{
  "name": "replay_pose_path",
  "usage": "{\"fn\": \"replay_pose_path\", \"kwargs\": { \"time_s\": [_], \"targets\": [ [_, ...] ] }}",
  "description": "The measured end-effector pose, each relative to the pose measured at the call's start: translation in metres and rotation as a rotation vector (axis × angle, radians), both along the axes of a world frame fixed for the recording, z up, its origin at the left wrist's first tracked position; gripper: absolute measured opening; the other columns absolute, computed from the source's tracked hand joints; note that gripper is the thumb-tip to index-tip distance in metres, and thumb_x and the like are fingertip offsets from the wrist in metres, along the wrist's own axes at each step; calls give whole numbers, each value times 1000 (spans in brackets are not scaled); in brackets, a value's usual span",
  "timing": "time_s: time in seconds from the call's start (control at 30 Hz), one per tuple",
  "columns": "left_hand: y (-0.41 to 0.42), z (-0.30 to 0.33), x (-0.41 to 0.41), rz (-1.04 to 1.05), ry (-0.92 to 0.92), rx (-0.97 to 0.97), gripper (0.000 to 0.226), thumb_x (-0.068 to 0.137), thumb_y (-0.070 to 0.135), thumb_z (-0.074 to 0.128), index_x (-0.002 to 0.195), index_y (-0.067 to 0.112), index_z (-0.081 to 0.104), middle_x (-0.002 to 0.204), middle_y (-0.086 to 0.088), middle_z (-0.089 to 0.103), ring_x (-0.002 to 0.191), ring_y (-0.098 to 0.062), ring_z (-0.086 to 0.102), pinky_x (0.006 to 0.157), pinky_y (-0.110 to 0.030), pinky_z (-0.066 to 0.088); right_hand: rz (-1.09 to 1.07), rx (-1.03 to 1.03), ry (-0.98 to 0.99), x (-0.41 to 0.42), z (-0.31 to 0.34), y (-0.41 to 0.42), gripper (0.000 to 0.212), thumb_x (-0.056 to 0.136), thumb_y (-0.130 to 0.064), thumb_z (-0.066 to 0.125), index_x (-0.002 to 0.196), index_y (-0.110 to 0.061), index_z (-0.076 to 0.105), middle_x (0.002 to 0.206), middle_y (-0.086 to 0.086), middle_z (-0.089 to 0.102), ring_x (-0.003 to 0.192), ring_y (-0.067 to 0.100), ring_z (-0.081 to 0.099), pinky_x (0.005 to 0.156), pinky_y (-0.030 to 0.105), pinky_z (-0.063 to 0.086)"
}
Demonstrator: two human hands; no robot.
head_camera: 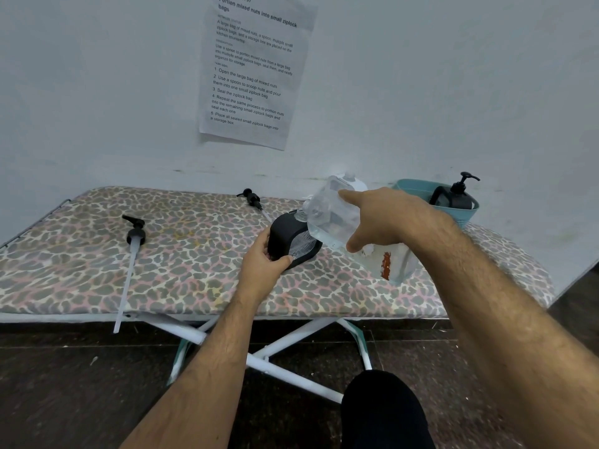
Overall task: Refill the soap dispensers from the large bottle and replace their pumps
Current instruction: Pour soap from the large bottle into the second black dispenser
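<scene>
A black soap dispenser [287,236] without its pump stands on the leopard-print board [181,273]. My left hand [264,264] grips its near left side. My right hand [379,218] holds a large clear bottle [330,215], tilted with its neck down over the dispenser's opening. Two black pumps lie loose on the board: one [133,251] at the left with a long tube over the front edge, one [252,199] at the back. A second black dispenser [453,196] with its pump on stands in a teal basket [466,212] at the back right.
A clear plastic container with a red label [395,264] stands under my right forearm. The board rests on white crossed legs [285,345] against a pale wall with a printed sheet [252,69]. My dark-clad knee [385,413] shows below.
</scene>
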State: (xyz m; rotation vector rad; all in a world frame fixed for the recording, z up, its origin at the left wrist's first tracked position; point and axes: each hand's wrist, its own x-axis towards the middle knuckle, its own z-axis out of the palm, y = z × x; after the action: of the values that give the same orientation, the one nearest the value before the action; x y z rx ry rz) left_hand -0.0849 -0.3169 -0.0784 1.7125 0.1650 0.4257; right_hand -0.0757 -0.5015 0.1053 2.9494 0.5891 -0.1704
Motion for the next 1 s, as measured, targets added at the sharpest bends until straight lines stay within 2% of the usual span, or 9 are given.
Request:
{"fn": "replay_pose_path", "kwargs": {
  "time_s": [0.17, 0.27, 0.47, 0.83, 1.0],
  "targets": [
    [1, 0, 0, -4, -6, 1, 62, 84, 2, 70, 136, 28, 48, 104, 28, 56, 94, 12, 58, 77, -10, 46, -1, 1, -2, 2, 0, 0, 96, 80, -44, 76, 155, -37, 16, 142, -4, 53, 116, 22, 55, 79, 35, 48],
    [1, -1, 0, -5, -12, 7, 61, 83, 1, 70, 129, 35, 47, 103, 29, 57, 88, 18, 58, 75, -7, 46, 1, -6, -2, 2, -1, 0, 97, 80, -44, 76, 155, -37, 15, 141, -3, 53, 115, 21, 56, 80, 35, 49],
    [1, -2, 1, -4, -8, -1, 63, 83, 1, 70, 138, 26, 48, 104, 29, 56, 91, 16, 57, 78, -9, 46, 3, -10, -5, 2, -1, 1, 98, 80, -44, 76, 155, -37, 13, 144, -2, 51, 117, 21, 56, 83, 36, 49],
    [2, -3, 2, -12, -12, 0, 63, 83, 2, 70, 138, 25, 48, 106, 28, 57, 92, 16, 58, 77, -6, 46, 3, -12, -5, 3, -1, 1, 99, 80, -43, 76, 156, -37, 12, 146, -2, 49, 120, 22, 54, 84, 36, 49],
    [1, -2, 1, -10, -18, 4, 63, 83, 2, 70, 138, 26, 48, 106, 27, 58, 96, 12, 59, 78, -10, 48, 3, -10, -6, 2, 0, 1, 99, 80, -43, 76, 156, -37, 12, 146, -3, 49, 120, 21, 54, 85, 36, 49]
  ]
}}
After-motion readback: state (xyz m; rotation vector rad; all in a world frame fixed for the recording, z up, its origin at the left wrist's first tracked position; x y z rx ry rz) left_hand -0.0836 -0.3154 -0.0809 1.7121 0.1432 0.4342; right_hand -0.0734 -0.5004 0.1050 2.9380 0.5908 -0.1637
